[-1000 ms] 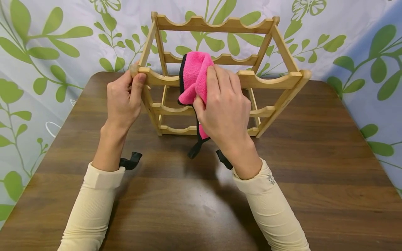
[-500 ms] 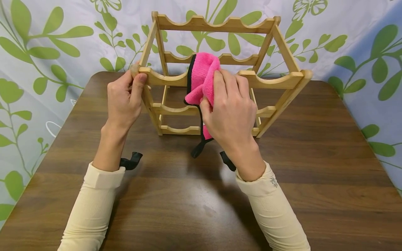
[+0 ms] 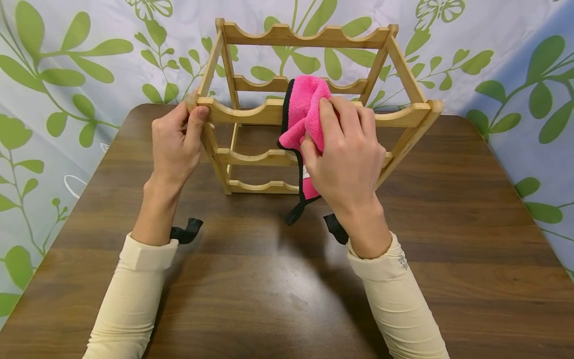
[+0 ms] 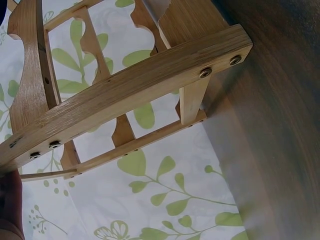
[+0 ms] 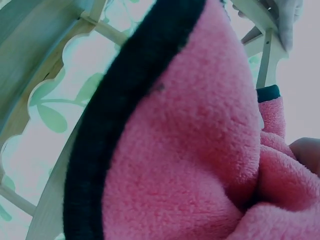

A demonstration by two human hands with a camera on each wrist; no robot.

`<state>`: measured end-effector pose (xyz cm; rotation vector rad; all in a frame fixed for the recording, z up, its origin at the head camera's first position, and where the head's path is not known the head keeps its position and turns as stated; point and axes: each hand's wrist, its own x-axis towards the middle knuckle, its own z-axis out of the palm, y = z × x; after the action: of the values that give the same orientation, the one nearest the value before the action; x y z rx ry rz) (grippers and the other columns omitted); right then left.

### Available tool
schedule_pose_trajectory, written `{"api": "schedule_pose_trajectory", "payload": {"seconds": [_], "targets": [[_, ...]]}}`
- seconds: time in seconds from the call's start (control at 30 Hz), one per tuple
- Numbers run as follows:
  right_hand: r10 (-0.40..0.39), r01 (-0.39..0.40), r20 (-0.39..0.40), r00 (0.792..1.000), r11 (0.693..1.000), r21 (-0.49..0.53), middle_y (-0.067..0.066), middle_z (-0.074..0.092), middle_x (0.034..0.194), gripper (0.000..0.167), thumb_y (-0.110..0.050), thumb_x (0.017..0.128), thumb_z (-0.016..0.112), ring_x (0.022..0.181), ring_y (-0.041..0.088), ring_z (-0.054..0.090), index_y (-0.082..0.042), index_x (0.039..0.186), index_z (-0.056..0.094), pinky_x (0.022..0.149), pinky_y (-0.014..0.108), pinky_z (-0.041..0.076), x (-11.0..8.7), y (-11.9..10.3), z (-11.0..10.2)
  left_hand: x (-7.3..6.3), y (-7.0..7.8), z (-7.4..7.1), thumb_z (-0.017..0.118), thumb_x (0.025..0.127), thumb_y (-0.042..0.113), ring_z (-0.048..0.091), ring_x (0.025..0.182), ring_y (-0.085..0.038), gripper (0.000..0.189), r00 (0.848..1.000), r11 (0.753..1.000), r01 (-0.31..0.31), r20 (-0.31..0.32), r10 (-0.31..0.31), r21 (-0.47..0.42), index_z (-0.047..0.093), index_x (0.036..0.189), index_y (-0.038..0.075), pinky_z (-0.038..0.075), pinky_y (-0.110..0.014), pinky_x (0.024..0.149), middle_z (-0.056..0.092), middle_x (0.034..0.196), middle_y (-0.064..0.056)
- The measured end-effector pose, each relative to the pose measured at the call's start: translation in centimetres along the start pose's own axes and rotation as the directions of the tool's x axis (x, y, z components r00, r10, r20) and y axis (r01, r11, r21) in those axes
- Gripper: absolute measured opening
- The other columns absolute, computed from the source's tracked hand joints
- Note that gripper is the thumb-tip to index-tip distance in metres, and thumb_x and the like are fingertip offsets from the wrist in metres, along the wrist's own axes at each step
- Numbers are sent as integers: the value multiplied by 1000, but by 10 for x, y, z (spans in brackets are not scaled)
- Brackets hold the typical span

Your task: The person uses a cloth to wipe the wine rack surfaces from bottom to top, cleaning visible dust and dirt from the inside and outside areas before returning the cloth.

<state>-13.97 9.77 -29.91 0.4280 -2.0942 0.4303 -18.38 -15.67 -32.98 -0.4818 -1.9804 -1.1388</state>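
Note:
A wooden bottle rack (image 3: pixel 242 113) with scalloped rails stands upright on the table. My left hand (image 3: pixel 176 142) grips its front left top corner, thumb on the front of the rail. In my right hand (image 3: pixel 347 149) is a bunched pink cloth (image 3: pixel 307 99) with black edging, held over the front top rail right of its middle. The cloth's lower end and black loop hang down in front of the rack. Up close, the pink cloth (image 5: pixel 190 130) fills most of the right wrist view. The left wrist view shows the rack's side post (image 4: pixel 125 95) with its screws.
The rack rests near the back of a dark brown wooden table (image 3: pixel 251 299). Behind it hangs a white curtain (image 3: pixel 107 30) printed with green leaves. A black strap (image 3: pixel 187 230) sticks out by the left wrist, another black strap (image 3: pixel 335 228) by the right.
My right hand has slid the pink cloth to the right along the front top rail, over the last second. The left hand and the rack stay in place.

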Motion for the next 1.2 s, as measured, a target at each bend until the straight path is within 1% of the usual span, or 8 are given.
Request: {"api": "schedule_pose_trajectory", "payload": {"seconds": [0.2, 0.3, 0.43, 0.57, 0.77, 0.97, 1.03, 1.2], "targets": [[12, -10, -41, 999, 999, 30, 15, 66, 114, 34, -12, 87, 61, 99, 36, 58, 0, 119, 69, 70, 53, 55, -1, 4, -1, 0, -1, 1, 60, 100, 24, 56, 61, 6, 38, 1000, 1000, -3, -1, 3, -16, 67, 85, -9, 42, -12, 55, 65, 67, -15], [25, -22, -81, 996, 999, 37, 15, 66, 113, 32, -12, 88, 60, 98, 36, 59, 0, 117, 69, 69, 54, 55, -2, 7, -3, 0, -1, 0, 60, 100, 26, 55, 59, 4, 38, 1000, 1000, -9, 2, 9, -26, 69, 88, -8, 40, -14, 54, 65, 67, -15], [49, -45, -119, 992, 998, 43, 16, 66, 111, 31, -13, 90, 59, 98, 37, 59, 0, 116, 69, 73, 54, 53, -2, 10, -4, 1, -1, 0, 60, 100, 24, 55, 58, 2, 34, 1000, 999, -15, 9, 15, -40, 71, 93, -7, 39, -15, 53, 65, 67, -14], [74, -67, -130, 989, 996, 57, 18, 65, 110, 31, -15, 89, 60, 100, 37, 59, 0, 116, 68, 76, 54, 53, -4, 13, -6, -1, -1, 0, 61, 100, 17, 55, 58, 2, 30, 1000, 999, -16, 17, 17, -43, 69, 90, -9, 39, -15, 52, 65, 67, -15], [113, -105, -150, 982, 993, 59, 19, 64, 110, 35, -16, 89, 59, 98, 37, 58, 1, 118, 66, 73, 52, 52, -8, 19, -7, -1, -2, -1, 61, 99, 13, 55, 58, 1, 25, 1000, 999, -12, 18, 13, -41, 69, 89, -9, 39, -15, 53, 66, 68, -14], [169, -158, -185, 968, 985, 76, 18, 65, 110, 41, -16, 88, 57, 95, 36, 59, -9, 127, 67, 72, 53, 48, -11, 29, -12, 0, -1, 0, 61, 99, 12, 56, 58, 3, 23, 1000, 999, -13, 24, 14, -38, 69, 90, -9, 41, -14, 53, 66, 68, -14], [180, -172, -169, 969, 983, 63, 18, 65, 111, 41, -17, 88, 57, 94, 36, 58, -11, 127, 68, 71, 53, 48, -11, 33, -15, 0, -1, -1, 61, 99, 14, 55, 57, 3, 26, 1000, 999, -13, 19, 14, -36, 69, 89, -9, 40, -14, 53, 66, 68, -14], [201, -201, -53, 978, 980, 2, 21, 63, 114, 41, -19, 88, 57, 97, 38, 57, -7, 126, 68, 70, 56, 50, -13, 42, -22, -1, -1, -1, 61, 99, 18, 56, 57, 4, 30, 1000, 999, -3, 15, 4, -38, 69, 87, -9, 41, -14, 53, 66, 67, -15]]}}
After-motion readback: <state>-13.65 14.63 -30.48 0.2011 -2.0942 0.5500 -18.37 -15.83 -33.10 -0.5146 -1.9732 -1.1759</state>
